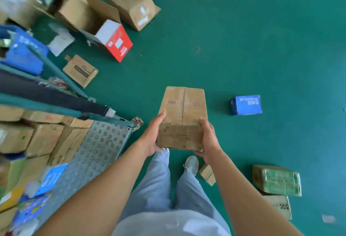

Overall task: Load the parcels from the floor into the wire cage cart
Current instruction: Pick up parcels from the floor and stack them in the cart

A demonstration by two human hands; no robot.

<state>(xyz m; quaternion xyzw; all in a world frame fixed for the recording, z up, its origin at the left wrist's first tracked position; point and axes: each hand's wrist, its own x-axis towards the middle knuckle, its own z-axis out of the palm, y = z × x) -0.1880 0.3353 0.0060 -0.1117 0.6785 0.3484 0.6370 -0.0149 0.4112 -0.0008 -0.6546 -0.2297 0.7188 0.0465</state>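
Two hands hold one brown cardboard box (182,117) clear of the green floor (262,48), near frame centre. Left hand (152,135) grips the box's left side, thumb on the top face, fingers curled beneath and hidden. Right hand (208,139) grips the right side likewise, its fingertips out of sight under the box. Box seam is taped; small printed marks on the near face are too blurred to read.

At 6 o'clock, pale trousers and one grey shoe (192,164) show; the other foot is hidden behind the box and left hand. A small carton (207,174) lies just beside the shoe. At 4 o'clock, a green-wrapped parcel (277,179) rests against a speckled carton (280,205) partly hidden by it.

At 8 to 9 o'clock, the wire cage cart (104,142) shows a perforated metal deck, with its corner near the left wrist. Cartons inside are blurred and cut off by the frame's left edge; bare deck remains on the near side.

At 3 o'clock, a blue box (246,104) lies well apart from the held box, with open floor between.

At 10 to 12 o'clock, open cartons, a red-and-white box (117,41) and a flat brown carton (80,71) lie scattered, motion-blurred. Floor from 12 to 3 o'clock is bare.
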